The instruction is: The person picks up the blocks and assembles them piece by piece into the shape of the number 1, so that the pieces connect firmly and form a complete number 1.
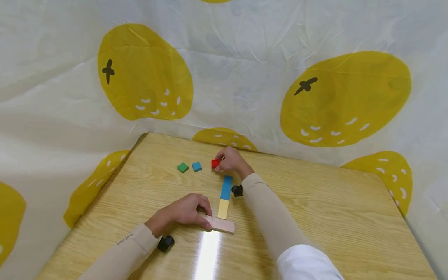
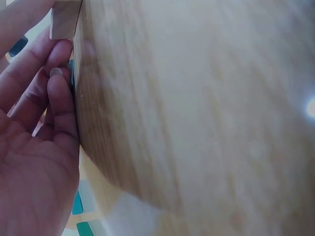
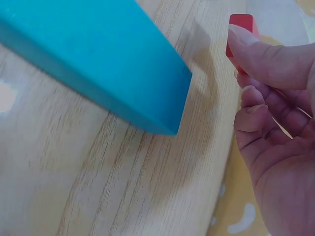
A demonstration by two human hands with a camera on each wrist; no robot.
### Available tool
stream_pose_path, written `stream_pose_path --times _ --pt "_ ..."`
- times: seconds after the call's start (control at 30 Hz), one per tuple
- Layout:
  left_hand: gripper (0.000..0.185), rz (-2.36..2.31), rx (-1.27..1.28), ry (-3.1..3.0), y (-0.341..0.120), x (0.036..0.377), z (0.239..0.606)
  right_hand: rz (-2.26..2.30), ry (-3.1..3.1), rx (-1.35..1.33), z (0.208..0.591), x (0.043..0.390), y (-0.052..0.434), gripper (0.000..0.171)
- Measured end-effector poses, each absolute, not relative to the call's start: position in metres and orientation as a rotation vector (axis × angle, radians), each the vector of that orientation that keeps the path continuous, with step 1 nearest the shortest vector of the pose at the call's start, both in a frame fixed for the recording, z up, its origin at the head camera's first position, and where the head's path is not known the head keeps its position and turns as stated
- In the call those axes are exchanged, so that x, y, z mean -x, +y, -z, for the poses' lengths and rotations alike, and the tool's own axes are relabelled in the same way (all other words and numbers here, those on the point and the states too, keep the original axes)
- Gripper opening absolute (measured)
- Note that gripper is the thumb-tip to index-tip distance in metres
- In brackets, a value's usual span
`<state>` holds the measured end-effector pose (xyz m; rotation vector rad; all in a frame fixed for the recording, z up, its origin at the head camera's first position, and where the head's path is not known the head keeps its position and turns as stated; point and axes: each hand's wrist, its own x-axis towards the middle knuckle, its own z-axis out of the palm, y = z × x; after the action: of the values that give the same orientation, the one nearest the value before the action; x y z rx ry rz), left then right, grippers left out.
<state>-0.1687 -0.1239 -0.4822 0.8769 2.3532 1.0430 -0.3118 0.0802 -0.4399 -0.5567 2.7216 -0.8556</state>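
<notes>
A small red block [image 1: 215,164] is pinched between the thumb and fingers of my right hand [image 1: 231,160] near the table's far side; the right wrist view shows the thumb on the red block [image 3: 241,20]. My left hand [image 1: 189,209] grips the left end of a pale, plain wooden block [image 1: 223,224] lying crosswise. Beyond that block, a yellow block [image 1: 223,209] and a longer blue block [image 1: 226,187] lie end to end, pointing away from me. Left of the red block sit a small light-blue block [image 1: 197,166] and a small green block [image 1: 182,167].
The wooden table [image 1: 332,217] meets a white cloth [image 1: 238,97] printed with yellow fruit at its back and sides. A black wrist camera [image 1: 166,244] sits at my left wrist, another black camera [image 1: 237,190] at my right, close beside the blue block. Light glares off the table's front.
</notes>
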Motion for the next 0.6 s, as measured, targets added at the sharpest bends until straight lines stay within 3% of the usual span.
stream_pose_path --times 0.6 --pt "0.018 -1.040 -0.873 2.350 -0.123 0.169 0.483 0.943 2.709 0.560 0.444 0.312 0.108 0.030"
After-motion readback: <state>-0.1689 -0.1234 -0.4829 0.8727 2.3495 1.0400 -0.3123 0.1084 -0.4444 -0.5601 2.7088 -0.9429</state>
